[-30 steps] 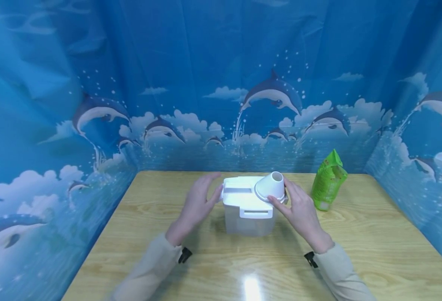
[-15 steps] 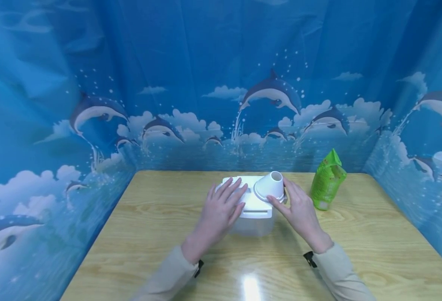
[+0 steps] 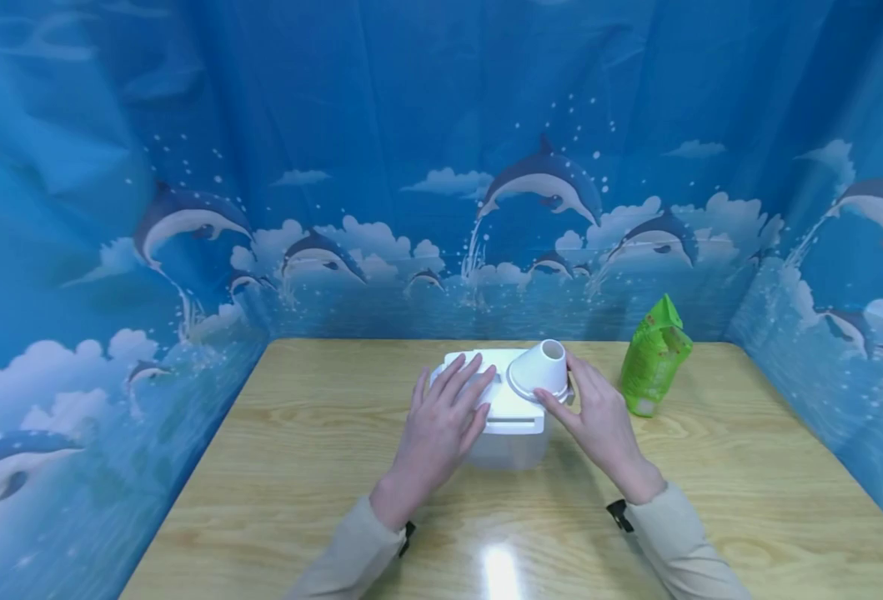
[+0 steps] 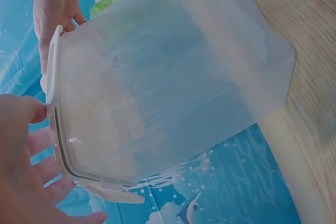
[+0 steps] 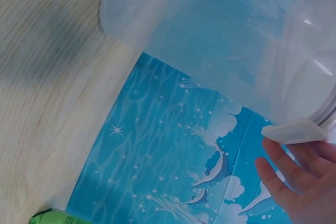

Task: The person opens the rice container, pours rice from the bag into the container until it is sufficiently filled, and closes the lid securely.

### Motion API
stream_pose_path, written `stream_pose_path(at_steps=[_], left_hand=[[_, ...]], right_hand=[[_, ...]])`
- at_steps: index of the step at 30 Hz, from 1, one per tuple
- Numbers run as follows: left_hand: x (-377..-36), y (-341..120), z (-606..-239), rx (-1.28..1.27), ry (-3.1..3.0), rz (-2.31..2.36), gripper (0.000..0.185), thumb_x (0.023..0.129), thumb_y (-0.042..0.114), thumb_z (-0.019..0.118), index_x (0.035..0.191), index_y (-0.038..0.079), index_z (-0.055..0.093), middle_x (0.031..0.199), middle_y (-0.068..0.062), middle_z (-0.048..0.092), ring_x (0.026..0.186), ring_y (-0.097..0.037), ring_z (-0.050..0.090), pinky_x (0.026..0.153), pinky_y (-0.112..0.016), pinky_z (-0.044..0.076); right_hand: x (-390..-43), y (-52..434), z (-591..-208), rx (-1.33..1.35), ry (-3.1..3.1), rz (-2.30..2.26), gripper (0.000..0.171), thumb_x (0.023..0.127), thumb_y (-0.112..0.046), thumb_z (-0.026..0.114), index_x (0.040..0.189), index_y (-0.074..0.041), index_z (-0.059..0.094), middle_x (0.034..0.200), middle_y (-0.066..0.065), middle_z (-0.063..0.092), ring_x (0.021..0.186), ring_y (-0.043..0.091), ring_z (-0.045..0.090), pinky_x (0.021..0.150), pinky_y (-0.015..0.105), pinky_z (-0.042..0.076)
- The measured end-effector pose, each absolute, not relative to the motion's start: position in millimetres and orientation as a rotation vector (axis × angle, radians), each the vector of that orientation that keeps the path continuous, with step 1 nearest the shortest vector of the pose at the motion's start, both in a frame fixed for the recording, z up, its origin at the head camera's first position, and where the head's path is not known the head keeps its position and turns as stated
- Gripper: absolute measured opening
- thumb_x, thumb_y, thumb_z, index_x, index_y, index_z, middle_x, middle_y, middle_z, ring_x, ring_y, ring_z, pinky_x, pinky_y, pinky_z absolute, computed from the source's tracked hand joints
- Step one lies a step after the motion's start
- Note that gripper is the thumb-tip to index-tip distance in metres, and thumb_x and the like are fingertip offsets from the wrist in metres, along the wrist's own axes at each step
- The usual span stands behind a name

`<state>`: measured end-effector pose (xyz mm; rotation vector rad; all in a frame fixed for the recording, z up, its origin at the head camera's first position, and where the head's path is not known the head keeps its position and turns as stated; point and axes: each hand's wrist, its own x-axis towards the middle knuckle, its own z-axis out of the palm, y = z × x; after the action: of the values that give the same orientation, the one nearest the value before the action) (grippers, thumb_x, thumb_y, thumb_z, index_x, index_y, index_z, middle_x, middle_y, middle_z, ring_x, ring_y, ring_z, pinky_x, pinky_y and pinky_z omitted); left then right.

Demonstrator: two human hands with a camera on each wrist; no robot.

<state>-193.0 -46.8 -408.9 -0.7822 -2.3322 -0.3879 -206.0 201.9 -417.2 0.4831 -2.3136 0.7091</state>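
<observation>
A see-through plastic storage container [image 3: 507,451] stands upright on the table, with a white lid [image 3: 514,408] on top. From the lid's right part rises a white cone-shaped cap [image 3: 540,369] with a round opening. My left hand [image 3: 438,421] rests on the lid's left part, fingers spread and straight; it hides that part of the lid. My right hand [image 3: 597,418] holds the cap at its base, thumb in front and fingers on the right side. In the right wrist view its fingers are beside a white side latch [image 5: 294,131]; the thumb is hidden there.
A green bag [image 3: 653,360] with a crumpled top stands on the table behind my right hand. The wooden table [image 3: 321,417] ends at a blue curtain [image 3: 411,208] printed with dolphins, which closes off the back and sides.
My left hand has moved from the container's left side rightward onto the top of the lid, where it has stayed for the last half second. The right hand and container keep their places.
</observation>
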Motion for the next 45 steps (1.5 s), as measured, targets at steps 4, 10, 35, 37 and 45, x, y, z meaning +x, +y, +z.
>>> stream_pose_path(at_steps=[4,10,35,37,45], left_hand=[[-194,-47,-411,-0.785,-2.297,-0.418,0.049,0.099,0.029,0.065,0.147,0.021,0.054,0.153,-0.003,0.05,0.144,-0.025,0.043,0.114,-0.063,0.035],[-194,-46,-412,-0.807,-2.28,-0.433,0.05,0.098,0.027,0.065,0.147,0.018,0.054,0.153,-0.005,0.05,0.144,-0.027,0.043,0.115,-0.06,0.036],[-195,-46,-411,-0.831,-2.318,-0.488,0.051,0.101,0.026,0.063,0.149,0.017,0.051,0.155,-0.006,0.047,0.146,-0.026,0.039,0.12,-0.047,0.034],[-195,-46,-411,-0.828,-2.325,-0.49,0.051,0.101,0.026,0.063,0.149,0.017,0.051,0.155,-0.006,0.047,0.146,-0.026,0.038,0.12,-0.048,0.034],[-196,-46,-411,-0.828,-2.339,-0.499,0.05,0.101,0.027,0.063,0.149,0.017,0.051,0.156,-0.005,0.046,0.147,-0.026,0.037,0.121,-0.047,0.032]], right_hand=[[-206,201,-417,0.486,-2.316,0.714,0.067,0.09,-0.035,0.076,0.14,0.004,0.054,0.131,0.026,0.063,0.113,0.043,0.064,0.088,0.057,0.056],[-205,201,-416,0.475,-2.328,0.722,0.067,0.091,-0.035,0.076,0.14,0.004,0.054,0.131,0.026,0.063,0.114,0.042,0.064,0.088,0.058,0.056],[-217,237,-384,0.312,-2.562,1.789,0.054,0.111,-0.033,0.038,0.149,0.006,0.042,0.146,0.03,0.047,0.115,0.037,0.063,0.085,0.037,0.062],[-220,242,-382,0.258,-2.591,1.987,0.055,0.111,-0.03,0.04,0.151,0.008,0.037,0.148,0.032,0.043,0.113,0.027,0.065,0.089,0.036,0.06],[-228,253,-386,0.084,-2.397,2.71,0.036,0.11,-0.028,0.044,0.131,-0.002,0.057,0.112,0.003,0.063,0.099,0.016,0.067,0.091,0.034,0.059]])
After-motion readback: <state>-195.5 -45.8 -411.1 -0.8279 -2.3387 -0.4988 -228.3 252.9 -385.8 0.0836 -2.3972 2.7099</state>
